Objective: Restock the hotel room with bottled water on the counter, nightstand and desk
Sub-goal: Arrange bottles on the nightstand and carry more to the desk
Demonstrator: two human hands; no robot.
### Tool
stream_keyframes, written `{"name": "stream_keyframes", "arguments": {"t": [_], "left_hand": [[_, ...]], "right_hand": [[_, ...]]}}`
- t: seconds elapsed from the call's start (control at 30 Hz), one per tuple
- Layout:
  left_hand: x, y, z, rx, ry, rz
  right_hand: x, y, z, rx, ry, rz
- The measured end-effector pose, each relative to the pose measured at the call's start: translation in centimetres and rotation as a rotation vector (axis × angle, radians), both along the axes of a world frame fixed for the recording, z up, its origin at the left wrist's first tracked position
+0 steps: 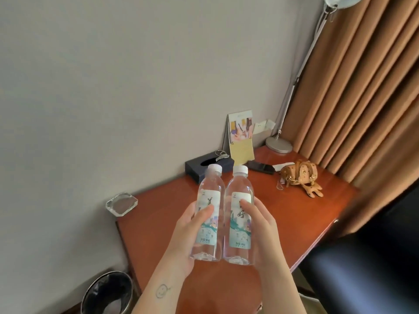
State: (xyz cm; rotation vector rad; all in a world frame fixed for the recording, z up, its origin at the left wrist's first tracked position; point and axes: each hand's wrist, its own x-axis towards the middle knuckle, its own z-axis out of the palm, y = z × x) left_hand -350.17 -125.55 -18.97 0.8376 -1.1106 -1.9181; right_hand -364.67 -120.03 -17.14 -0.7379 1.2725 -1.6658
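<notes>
Person's standing at the desk [283, 218] with two water bottles, one in each hand. The left hand [192, 225] is wrapped round the left bottle [209, 189], thumb across the label. The right hand [266, 230] grips the right bottle [240, 193] the same way. Both bottles are upright, white caps on, just beside each other over the near part of the desk. Can't tell if their sides actually touch.

The back of the desk is pretty crowded. There's a dark tissue box [195, 171] right behind the caps with some keys [221, 155] on top. A standing calendar card [241, 137] leans by the wall next to it. Then come a black phone [260, 167] lying flat and a tan handbag [299, 172] further right. The round lamp base [278, 143] sits in the far corner against the curtain [362, 87]. A chunky glass ashtray [121, 203] sits at the left corner by the wall, well apart from the bottles.

A wide stretch of bare wood shows between the ashtray and the handbag, in front of the tissue box. The desk's right edge runs along a black chair [374, 257] pushed in close. On the floor to the left, below the near corner, there's a bin [107, 293] with a black liner.
</notes>
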Motion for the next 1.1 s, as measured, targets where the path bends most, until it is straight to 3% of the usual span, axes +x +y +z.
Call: {"name": "stream_keyframes", "arguments": {"t": [0.7, 1.1], "left_hand": [[5.5, -7.0, -4.2, 0.122, -0.095, 0.291], [3.8, -14.1, -7.7, 0.180, -0.140, 0.446]], "right_hand": [[4.6, -10.5, -3.7, 0.107, -0.056, 0.247], [1.8, -21.3, -7.5, 0.195, 0.002, 0.521]]}}
